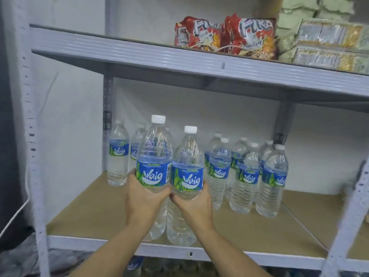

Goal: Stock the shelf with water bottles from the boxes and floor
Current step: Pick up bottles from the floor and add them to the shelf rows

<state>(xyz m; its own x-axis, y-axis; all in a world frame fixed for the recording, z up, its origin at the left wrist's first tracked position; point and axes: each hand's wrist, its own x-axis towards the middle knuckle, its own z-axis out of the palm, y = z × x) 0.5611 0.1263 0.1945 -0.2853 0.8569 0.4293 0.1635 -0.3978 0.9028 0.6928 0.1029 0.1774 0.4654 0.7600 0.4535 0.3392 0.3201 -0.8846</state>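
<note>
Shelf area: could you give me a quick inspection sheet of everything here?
Surface: brown shelf board on a grey metal rack, partly filled.
Job's things: two water bottles, left bottle and right bottle, held upright side by side; stocked bottles standing behind.
Clutter: red snack bags and foil packs on the upper shelf.
Grippers: left hand and right hand, each holding one bottle.
Cables: white cord at left.
Surroundings: white wall.

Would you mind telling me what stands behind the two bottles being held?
Behind the held bottles stand more shelf bottles; how many is hidden by them.
</note>
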